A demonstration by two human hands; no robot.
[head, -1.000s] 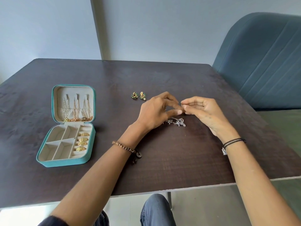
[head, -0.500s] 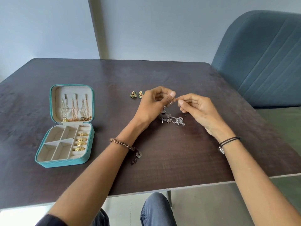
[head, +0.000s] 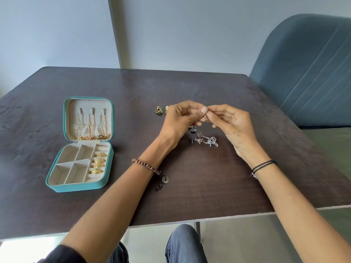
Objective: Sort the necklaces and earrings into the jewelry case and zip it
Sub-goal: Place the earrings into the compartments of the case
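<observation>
Jewelry case [head: 79, 184] lies open near the table's [head: 190, 196] left edge.

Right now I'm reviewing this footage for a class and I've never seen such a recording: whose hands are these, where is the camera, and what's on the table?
There is no machine: a person wears one camera on the head, looking down at their own bare hands. The left hand and right hand meet above the dark table, pinching a small silver earring together. Below lie silver dangling earrings; green-and-gold earrings sit farther back. On the left an open teal jewelry case holds necklaces in its lid and gold rings in its tray.
</observation>
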